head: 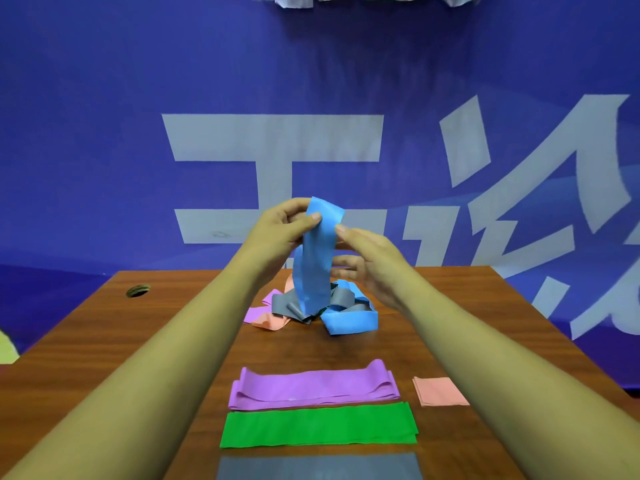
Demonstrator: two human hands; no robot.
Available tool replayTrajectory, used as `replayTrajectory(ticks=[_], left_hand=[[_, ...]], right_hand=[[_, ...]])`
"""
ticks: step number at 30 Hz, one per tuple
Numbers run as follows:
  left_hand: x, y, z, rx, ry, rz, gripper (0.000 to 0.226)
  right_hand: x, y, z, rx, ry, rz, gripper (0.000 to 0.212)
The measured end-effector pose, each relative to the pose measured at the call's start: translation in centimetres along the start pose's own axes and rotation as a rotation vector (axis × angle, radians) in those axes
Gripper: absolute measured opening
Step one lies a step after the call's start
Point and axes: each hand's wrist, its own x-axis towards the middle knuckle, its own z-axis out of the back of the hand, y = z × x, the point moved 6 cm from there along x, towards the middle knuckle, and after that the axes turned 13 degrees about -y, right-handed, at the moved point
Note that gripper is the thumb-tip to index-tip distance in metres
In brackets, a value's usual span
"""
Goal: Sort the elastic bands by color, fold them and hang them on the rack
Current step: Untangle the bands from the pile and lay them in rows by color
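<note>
a blue band is held up above the counter, its lower end trailing into the unsorted heap of grey, blue, pink and purple bands near the far edge. its top is pinched by the left hand, with the thumb pressed on the front and the fingers curled behind. the right hand is set against the band's right edge, thumb in front and fingers passed behind it, loosely closed on the strip. the band appears to be lifted this high so that it can be drawn free of the tangle and its length found for folding.

nearer the person, the sorted bands are laid flat in rows by color: purple bands, a green band and a grey band, with a small folded pink stack to the right. no place for blue is seen yet, and no rack is in view, so sorting is judged to be partly done and hanging not begun. care will be needed that the grey bands are not dragged up with the blue one.
</note>
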Motion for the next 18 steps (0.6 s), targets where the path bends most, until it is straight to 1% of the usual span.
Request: replayTrajectory(ticks=[2, 4, 6, 10, 11, 12, 14, 15, 17, 18], left_hand=[[-0.5, -0.3, -0.1, -0.001, 0.003, 0.0, 0.021], [-0.9, -0.3, 0.1, -0.024, -0.005, 0.014, 0.026], [-1.3, -0.2, 0.5, -0.077, -0.035, 0.039, 0.031], [-2.0, -0.7, 1.3, -0.142, -0.087, 0.047, 0.036], [-2.1, -0.7, 1.4, -0.141, -0.096, 0.055, 0.034], [-2.1, -0.3, 1.6, -0.114, -0.108, 0.072, 0.031], [-2.6, 1.0, 1.8, -0.026, -0.108, 0.153, 0.022], [-3.2, 1.8, 1.7, 0.011, -0.096, 0.22, 0.026], [-4.6, 3.3, 1.5, 0.113, -0.068, 0.339, 0.049], [-5.4, 3.7, 1.4, 0.163, -0.047, 0.371, 0.06]], right_hand=[[-0.9, 0.4, -0.4, -0.173, 0.027, 0.071, 0.034], [-1.4, 1.0, -0.3, -0.257, -0.018, 0.134, 0.025], [-1.9, 1.2, -0.3, -0.275, -0.012, 0.116, 0.027], [-4.0, -0.4, -0.9, -0.519, 0.184, -0.003, 0.023], [-4.4, -0.9, -1.0, -0.529, 0.2, -0.017, 0.023], [-4.6, -1.1, -1.0, -0.491, 0.189, -0.028, 0.024], [-4.7, -0.8, -1.1, -0.335, 0.14, -0.052, 0.026], [-4.8, -0.4, -1.0, -0.255, 0.102, -0.061, 0.025], [-4.7, 0.7, -0.7, -0.156, 0.016, -0.055, 0.018], [-4.7, 1.2, -0.6, -0.134, -0.021, -0.046, 0.014]])
